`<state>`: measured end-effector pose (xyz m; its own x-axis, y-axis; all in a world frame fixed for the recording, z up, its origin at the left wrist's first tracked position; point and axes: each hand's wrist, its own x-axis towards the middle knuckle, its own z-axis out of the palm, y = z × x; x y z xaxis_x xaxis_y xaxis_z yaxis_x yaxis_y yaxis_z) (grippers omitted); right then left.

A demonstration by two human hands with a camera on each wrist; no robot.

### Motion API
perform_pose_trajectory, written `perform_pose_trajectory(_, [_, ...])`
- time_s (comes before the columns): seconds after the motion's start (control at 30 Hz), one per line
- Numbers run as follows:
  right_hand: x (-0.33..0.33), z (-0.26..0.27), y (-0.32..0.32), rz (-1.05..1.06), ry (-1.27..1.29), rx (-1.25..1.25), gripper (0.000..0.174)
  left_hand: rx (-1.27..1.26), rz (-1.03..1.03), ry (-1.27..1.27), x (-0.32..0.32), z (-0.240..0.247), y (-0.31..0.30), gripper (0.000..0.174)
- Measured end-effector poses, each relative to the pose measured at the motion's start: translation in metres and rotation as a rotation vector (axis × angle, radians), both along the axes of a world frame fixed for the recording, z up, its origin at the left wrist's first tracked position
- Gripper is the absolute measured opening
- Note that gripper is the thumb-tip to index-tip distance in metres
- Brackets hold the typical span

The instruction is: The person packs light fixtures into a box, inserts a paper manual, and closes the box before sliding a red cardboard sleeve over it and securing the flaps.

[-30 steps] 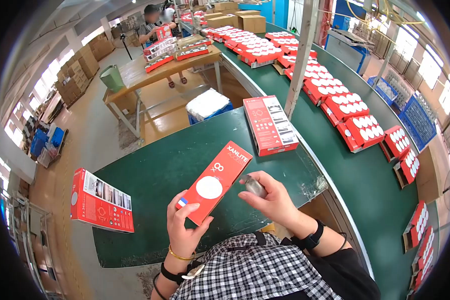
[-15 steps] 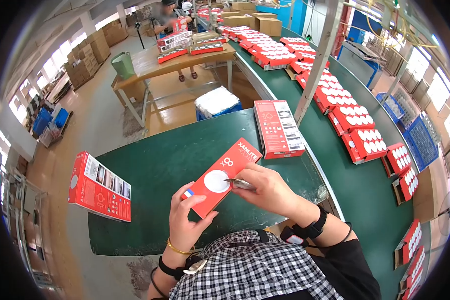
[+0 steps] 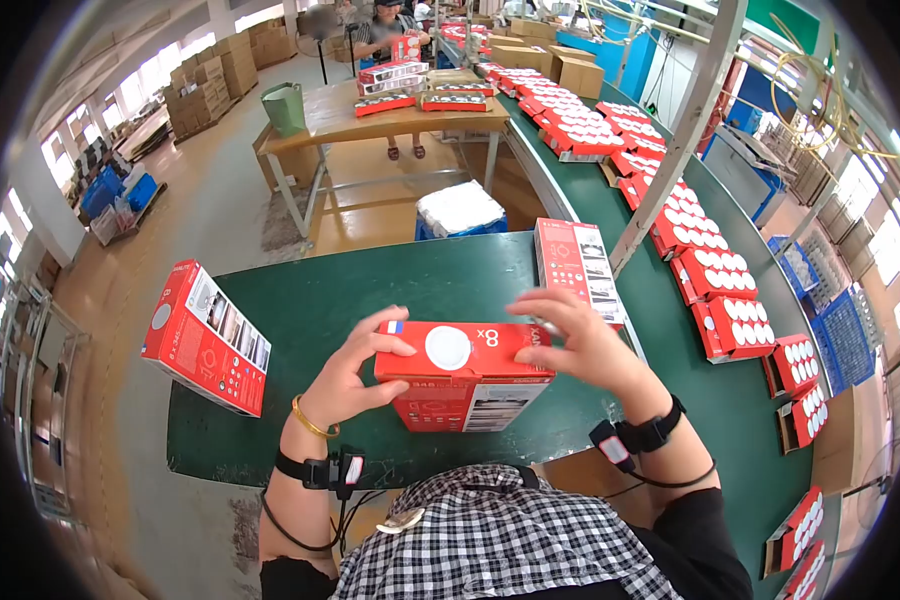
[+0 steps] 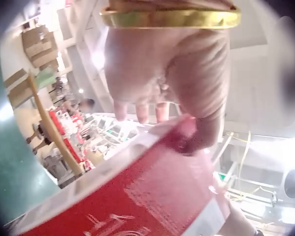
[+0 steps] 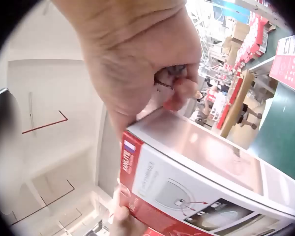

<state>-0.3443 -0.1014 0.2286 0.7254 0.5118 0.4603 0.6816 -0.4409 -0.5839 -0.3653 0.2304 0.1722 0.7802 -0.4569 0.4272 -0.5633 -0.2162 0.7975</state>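
Observation:
A red and white carton (image 3: 440,408) marked XANLITE is held level over the green table, its narrow side with a white round spot facing up. My left hand (image 3: 345,370) grips its left end, thumb on the near face and fingers over the top. At the other end is my right hand (image 3: 582,345), its thumb touching the carton. Curled fingers of that hand hold a small silvery metal tool (image 5: 176,69), mostly hidden in the palm. Two similar cartons stand on the table, one at left (image 3: 210,335) and one at far right (image 3: 576,262).
A conveyor (image 3: 660,400) runs along the right with many red trays of white discs, past a metal post (image 3: 682,140). Beyond the green table (image 3: 300,290) are a white-covered blue crate (image 3: 460,210) and a wooden table (image 3: 340,122) where another person works.
The carton has turned from a slant to lie level across, its printed broad side now towards me. My right hand and the metal tool have moved from the white spot to the right end.

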Motion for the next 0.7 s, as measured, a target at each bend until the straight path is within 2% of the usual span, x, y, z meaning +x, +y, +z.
perform_pose_trajectory(0.03, [0.002,-0.003,0.002,0.029,0.224,-0.004,0.042,-0.001,-0.001,-0.003,-0.003,0.007,-0.003,0.046])
perform_pose_trajectory(0.07, [0.001,-0.002,0.002,0.028,0.281,-0.024,0.049,0.170,0.139,-0.183,-0.009,0.019,-0.011,0.046])
perform_pose_trajectory(0.13, [-0.001,0.001,0.003,0.032,0.243,-0.076,0.050,0.414,0.353,-0.479,-0.023,0.035,-0.033,0.044])
perform_pose_trajectory(0.17, [-0.003,0.000,0.004,0.034,0.206,-0.117,0.051,0.439,0.349,-0.485,-0.030,0.042,-0.045,0.043])
perform_pose_trajectory(0.27, [-0.005,-0.005,0.004,-0.019,0.215,-0.110,0.052,0.372,0.371,-0.455,-0.032,0.030,-0.063,0.040])
perform_pose_trajectory(0.33, [-0.008,-0.001,0.005,-0.034,0.214,-0.120,0.052,0.306,0.428,-0.556,-0.027,0.023,-0.066,0.028])
perform_pose_trajectory(0.5, [-0.010,0.001,0.005,-0.042,0.152,-0.131,0.051,0.266,0.399,-0.608,-0.025,0.016,-0.064,0.028])
perform_pose_trajectory(0.57, [-0.011,0.011,0.006,0.032,0.019,-0.192,0.051,0.250,0.403,-0.613,-0.024,0.015,-0.065,0.028])
perform_pose_trajectory(0.7, [-0.009,0.017,0.008,0.030,-0.007,-0.235,0.053,0.223,0.396,-0.640,-0.021,0.014,-0.064,0.028])
